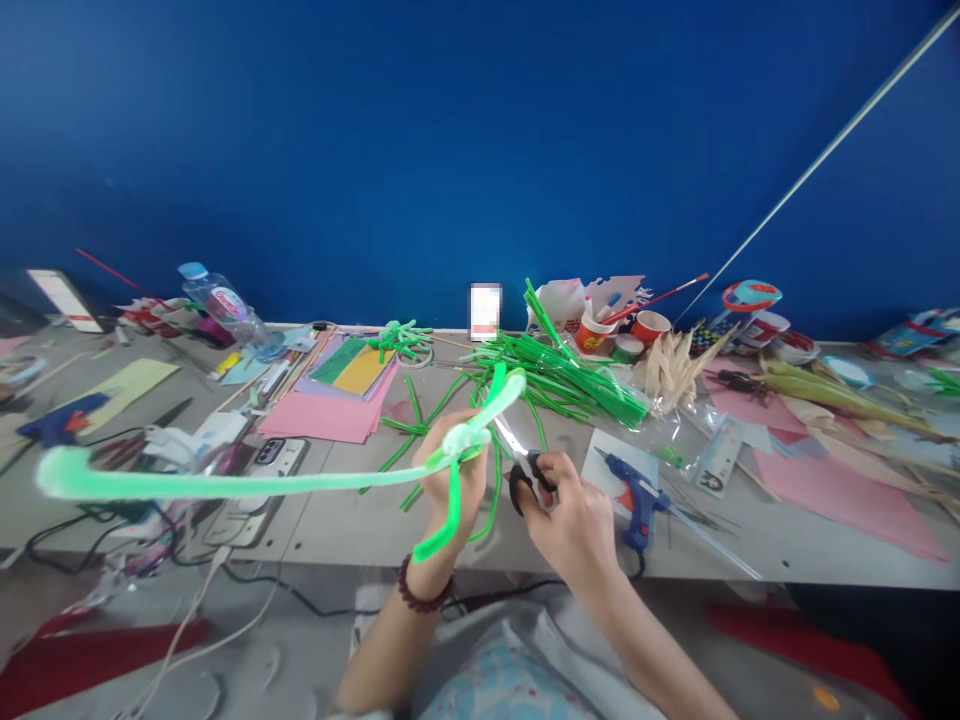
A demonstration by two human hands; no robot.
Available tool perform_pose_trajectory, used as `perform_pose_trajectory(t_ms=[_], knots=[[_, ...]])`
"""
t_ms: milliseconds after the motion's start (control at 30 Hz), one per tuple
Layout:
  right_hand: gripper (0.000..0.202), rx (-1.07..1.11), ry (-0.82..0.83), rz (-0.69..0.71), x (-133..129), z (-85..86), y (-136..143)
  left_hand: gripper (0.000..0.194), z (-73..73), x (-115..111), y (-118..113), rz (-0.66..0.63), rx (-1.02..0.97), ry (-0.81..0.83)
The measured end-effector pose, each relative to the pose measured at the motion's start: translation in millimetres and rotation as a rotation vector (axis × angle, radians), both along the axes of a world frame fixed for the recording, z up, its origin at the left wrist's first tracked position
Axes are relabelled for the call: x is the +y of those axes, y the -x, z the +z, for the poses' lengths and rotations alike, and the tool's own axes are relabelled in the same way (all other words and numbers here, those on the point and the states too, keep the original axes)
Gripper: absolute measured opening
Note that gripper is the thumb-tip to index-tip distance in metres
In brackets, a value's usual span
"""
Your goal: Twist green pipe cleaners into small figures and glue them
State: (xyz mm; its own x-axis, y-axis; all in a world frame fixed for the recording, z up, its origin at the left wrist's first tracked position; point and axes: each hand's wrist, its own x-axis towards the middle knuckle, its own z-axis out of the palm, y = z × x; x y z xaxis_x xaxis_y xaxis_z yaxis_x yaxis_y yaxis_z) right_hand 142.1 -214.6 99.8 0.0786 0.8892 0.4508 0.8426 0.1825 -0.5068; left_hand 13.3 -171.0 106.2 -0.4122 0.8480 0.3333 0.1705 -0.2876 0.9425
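Note:
Green fuzzy stems twisted together at a knot point(466, 440) are gripped in my left hand point(456, 480), which wears a dark red bead bracelet. One long pale-green stem point(247, 486) reaches far to the left, and shorter ends point up and down. Black-handled scissors point(523, 470) are in my right hand point(574, 515), fingers closed on the handles. Their blades point up and left, close beside the twisted stems; whether they touch is unclear. Loose green stems point(491, 500) lie on the table behind and below both hands.
Behind my hands is a pile of green stems point(570, 375). A blue glue gun point(641, 500) lies right of my right hand. Pink paper point(319, 415), a power strip point(259, 490) and a bottle point(225, 305) are on the left. Red cups point(592, 333) stand near the blue wall.

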Motion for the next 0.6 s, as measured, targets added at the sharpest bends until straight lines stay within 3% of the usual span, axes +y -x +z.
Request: perform_pose_trajectory(t_ms=[67, 200, 400, 600], knots=[[0.018, 0.004, 0.028, 0.0, 0, -0.1, 1, 0.009, -2.0, 0, 0, 0.077, 0.131, -0.105], [0.018, 0.018, 0.058, 0.006, 0, 0.6, 2, 0.008, -2.1, 1, 0, 0.084, 0.185, -0.116], [0.016, 0.039, 0.088, 0.013, 1, 0.4, 4, 0.012, 7.7, 6, -1, 0.054, 0.061, -0.053], [0.019, 0.114, 0.092, 0.002, 4, 2.1, 4, 0.009, 12.1, 4, 1, 0.007, 0.067, -0.022]])
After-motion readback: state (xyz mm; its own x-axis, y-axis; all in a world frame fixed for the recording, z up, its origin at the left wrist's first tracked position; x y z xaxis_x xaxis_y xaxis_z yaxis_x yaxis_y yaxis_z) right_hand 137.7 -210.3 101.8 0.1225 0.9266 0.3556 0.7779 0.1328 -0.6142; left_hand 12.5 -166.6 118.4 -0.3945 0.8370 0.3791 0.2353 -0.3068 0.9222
